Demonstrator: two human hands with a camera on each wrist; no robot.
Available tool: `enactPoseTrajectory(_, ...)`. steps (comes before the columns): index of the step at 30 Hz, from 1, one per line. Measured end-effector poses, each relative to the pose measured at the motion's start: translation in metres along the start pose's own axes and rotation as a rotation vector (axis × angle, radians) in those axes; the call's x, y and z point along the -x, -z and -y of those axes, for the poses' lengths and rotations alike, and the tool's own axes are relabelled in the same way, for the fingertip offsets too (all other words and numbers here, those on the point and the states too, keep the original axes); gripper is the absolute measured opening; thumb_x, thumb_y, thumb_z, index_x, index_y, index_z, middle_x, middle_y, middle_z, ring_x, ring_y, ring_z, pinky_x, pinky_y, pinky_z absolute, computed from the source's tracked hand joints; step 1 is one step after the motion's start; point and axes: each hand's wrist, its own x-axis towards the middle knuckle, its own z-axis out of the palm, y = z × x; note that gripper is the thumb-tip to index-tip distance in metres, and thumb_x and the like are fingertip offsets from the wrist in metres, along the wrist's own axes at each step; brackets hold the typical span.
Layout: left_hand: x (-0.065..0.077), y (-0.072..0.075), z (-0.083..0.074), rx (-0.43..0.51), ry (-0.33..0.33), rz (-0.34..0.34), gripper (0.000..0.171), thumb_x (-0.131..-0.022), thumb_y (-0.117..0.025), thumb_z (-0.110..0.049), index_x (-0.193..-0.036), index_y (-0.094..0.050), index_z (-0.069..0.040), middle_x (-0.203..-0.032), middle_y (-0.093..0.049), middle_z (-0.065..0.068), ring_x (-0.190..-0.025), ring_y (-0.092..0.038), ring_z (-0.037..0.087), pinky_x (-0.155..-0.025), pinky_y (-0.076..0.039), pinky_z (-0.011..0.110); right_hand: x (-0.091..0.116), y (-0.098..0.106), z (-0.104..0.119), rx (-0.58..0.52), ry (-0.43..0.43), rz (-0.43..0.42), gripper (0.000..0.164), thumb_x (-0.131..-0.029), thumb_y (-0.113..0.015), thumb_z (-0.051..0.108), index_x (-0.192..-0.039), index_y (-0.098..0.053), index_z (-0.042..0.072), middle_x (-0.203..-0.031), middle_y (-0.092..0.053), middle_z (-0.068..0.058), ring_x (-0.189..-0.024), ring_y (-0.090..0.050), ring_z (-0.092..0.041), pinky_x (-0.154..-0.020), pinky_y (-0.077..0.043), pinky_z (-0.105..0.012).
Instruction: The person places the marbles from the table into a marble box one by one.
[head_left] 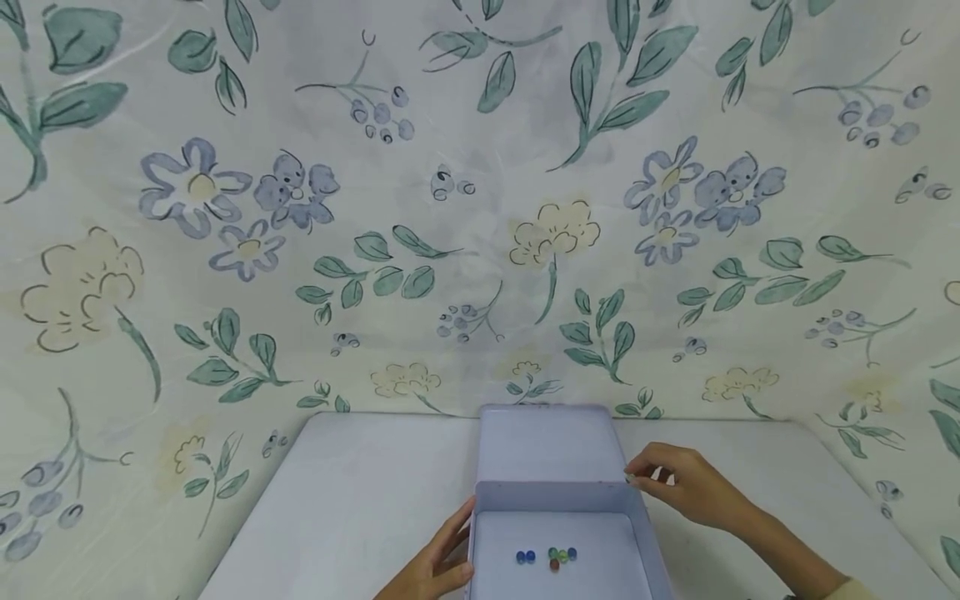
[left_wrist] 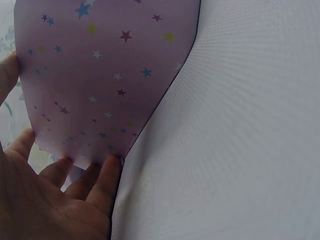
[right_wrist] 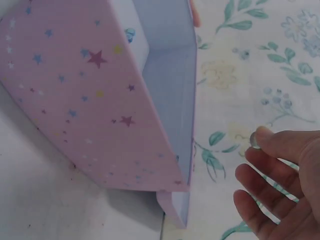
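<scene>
A shallow box (head_left: 558,497), lavender inside and pink with stars outside, stands on the white table. Several glass marbles lie on its floor: two blue marbles (head_left: 526,557) side by side, and a cluster with a brown marble (head_left: 555,565), a yellow-green marble (head_left: 563,557) and others. My left hand (head_left: 435,562) rests against the box's left wall; in the left wrist view its fingertips (left_wrist: 111,165) touch the starry side. Beyond the box's back right corner, my right hand (head_left: 686,487) pinches a small clear greenish marble (right_wrist: 255,140) between thumb and forefinger.
The box's lid (head_left: 551,442) lies folded back behind it, close to the floral-patterned cloth (head_left: 480,292) that rises at the back. White tabletop (head_left: 360,492) extends on both sides of the box.
</scene>
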Motion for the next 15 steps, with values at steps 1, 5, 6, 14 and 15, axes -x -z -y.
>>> enactPoseTrajectory(1,0.001,0.0,0.001,0.004,0.0,0.0,0.08,-0.1,-0.053,-0.039,-0.163,-0.005,-0.024,-0.164,0.007,0.028,-0.143,-0.002,0.065,-0.098,-0.036,0.079,-0.001,-0.002,0.001,-0.01,0.01,0.007,0.011,-0.09,-0.072,0.008,-0.1,-0.073,0.012,-0.093,-0.07,0.009,-0.083,-0.062,0.002,-0.065,-0.055,-0.021)
enactPoseTrajectory(5,0.004,-0.003,0.0,-0.002,0.0,-0.006,0.079,-0.101,-0.053,-0.038,-0.163,-0.006,-0.024,-0.165,0.006,0.027,-0.144,-0.001,0.065,-0.099,-0.034,0.079,-0.009,-0.008,0.007,-0.027,0.032,0.033,0.009,-0.091,-0.073,0.013,-0.1,-0.072,0.015,-0.093,-0.07,0.009,-0.083,-0.063,0.002,-0.067,-0.055,-0.02)
enactPoseTrajectory(6,0.005,-0.003,0.0,-0.01,-0.005,-0.006,0.078,-0.101,-0.052,-0.038,-0.163,-0.006,-0.024,-0.165,0.006,0.027,-0.144,-0.001,0.064,-0.1,-0.033,0.079,-0.011,-0.009,0.008,-0.032,0.036,0.041,0.009,-0.091,-0.073,0.013,-0.1,-0.072,0.015,-0.092,-0.07,0.009,-0.083,-0.063,0.002,-0.067,-0.055,-0.02)
enactPoseTrajectory(14,0.006,-0.001,-0.007,-0.102,-0.086,0.056,0.072,-0.106,-0.044,-0.029,-0.162,0.0,-0.023,-0.166,0.009,0.023,-0.147,0.003,0.06,-0.109,-0.023,0.078,-0.03,-0.016,0.025,-0.06,0.089,0.096,0.008,-0.091,-0.072,0.012,-0.099,-0.072,0.013,-0.092,-0.072,0.006,-0.083,-0.063,0.001,-0.067,-0.056,-0.021)
enactPoseTrajectory(15,0.006,-0.001,-0.007,-0.106,-0.088,0.06,0.072,-0.106,-0.044,-0.029,-0.162,0.001,-0.024,-0.166,0.009,0.022,-0.147,0.003,0.059,-0.11,-0.023,0.077,-0.032,-0.018,0.027,-0.064,0.096,0.102,0.008,-0.091,-0.072,0.012,-0.099,-0.072,0.013,-0.092,-0.072,0.006,-0.083,-0.063,0.001,-0.067,-0.056,-0.021)
